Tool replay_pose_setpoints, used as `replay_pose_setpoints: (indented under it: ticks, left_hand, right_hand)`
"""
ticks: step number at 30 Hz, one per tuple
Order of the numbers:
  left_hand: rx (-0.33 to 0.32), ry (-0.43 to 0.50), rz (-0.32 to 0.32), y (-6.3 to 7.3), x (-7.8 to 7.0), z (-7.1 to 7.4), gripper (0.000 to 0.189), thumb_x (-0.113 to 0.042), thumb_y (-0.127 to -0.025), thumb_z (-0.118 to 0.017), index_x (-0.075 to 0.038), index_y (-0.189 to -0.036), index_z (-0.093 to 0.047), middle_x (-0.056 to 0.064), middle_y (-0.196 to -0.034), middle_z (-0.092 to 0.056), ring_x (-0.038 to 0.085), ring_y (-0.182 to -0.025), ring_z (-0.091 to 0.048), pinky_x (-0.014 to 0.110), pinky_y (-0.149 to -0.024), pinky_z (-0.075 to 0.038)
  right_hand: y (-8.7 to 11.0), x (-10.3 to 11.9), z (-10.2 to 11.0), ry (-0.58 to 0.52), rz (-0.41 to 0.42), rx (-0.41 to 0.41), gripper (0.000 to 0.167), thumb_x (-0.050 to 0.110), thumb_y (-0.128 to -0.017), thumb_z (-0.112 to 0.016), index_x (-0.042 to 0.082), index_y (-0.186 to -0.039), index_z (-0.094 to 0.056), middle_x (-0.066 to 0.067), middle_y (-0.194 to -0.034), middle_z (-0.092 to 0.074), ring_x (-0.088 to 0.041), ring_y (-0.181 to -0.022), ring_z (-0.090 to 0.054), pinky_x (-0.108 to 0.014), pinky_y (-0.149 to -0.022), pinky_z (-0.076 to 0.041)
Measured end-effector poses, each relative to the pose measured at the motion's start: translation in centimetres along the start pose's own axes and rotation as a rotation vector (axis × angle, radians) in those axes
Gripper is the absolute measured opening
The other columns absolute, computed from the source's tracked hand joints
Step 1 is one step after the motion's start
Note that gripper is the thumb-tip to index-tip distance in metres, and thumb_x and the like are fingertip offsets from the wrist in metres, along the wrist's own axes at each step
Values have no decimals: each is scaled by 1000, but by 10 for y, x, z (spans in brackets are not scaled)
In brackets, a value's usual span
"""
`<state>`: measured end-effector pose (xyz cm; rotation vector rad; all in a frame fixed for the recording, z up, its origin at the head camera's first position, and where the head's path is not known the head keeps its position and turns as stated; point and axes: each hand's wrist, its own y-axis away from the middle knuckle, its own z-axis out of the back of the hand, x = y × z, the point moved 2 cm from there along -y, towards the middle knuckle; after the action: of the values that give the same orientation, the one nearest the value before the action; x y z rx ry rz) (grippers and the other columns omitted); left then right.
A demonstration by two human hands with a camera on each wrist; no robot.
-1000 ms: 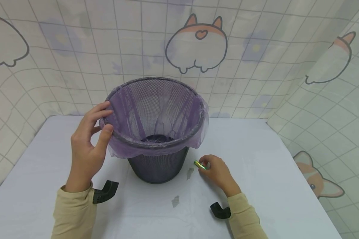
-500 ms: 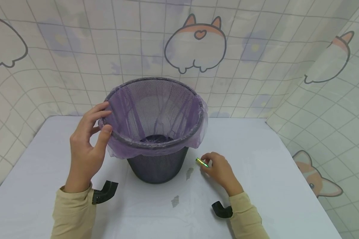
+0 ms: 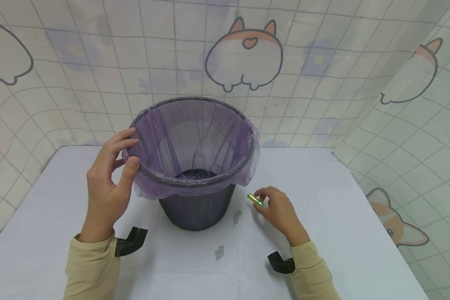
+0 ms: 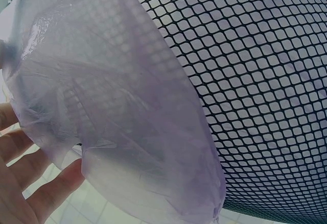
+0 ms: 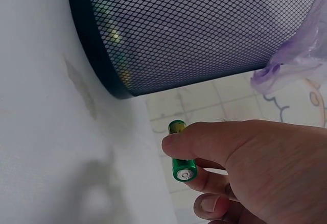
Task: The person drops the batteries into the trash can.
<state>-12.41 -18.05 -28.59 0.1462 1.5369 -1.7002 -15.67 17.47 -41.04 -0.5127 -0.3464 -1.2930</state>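
Note:
A black mesh wastebasket [image 3: 196, 210] stands upright, lined with a translucent purple bin bag [image 3: 153, 189] folded over its rim. My left hand [image 3: 108, 187] grips the left side of the rim, thumb in front and fingers around the edge. In the left wrist view, its fingers [image 4: 56, 189] touch the hanging bag. Right of the basket, my right hand [image 3: 281, 210] pinches a small green and gold battery [image 3: 255, 199] between thumb and fingers. The right wrist view shows the battery's silver end [image 5: 185, 174], apart from the basket.
The basket stands on a white-covered table [image 3: 180, 266] with grey worn patches [image 3: 219, 253]. Behind it hangs a tile-patterned sheet [image 3: 303, 104] with cartoon dogs. Green and yellow spots [image 5: 115, 35] show through the mesh near the basket's base.
My right hand has moved slightly away from me and to the right, carrying the battery. The left hand keeps its hold on the rim, and the basket stands in place.

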Motion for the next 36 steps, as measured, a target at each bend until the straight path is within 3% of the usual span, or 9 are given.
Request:
replay_pose_setpoints:
  ticks: [21, 36]
  left_hand:
    - [-9, -3, 7, 0, 1, -1, 32, -16, -95, -59, 3, -119, -62, 12, -135, -59, 14, -127, -53, 8, -89, -45]
    - [1, -5, 8, 1, -1, 0, 34, -21, -96, -57, 1, -121, -63, 7, -137, -59, 20, -128, -53, 10, -90, -46]
  right_hand:
    - [3, 10, 22, 23, 16, -60, 22, 14, -81, -76, 11, -102, -70, 0, -85, -63, -12, -66, -44, -23, -58, -38]
    - [7, 18, 34, 40, 62, -128, 20, 13, -80, -76, 11, -100, -70, 0, -83, -62, -9, -59, -37, -21, -52, -33]
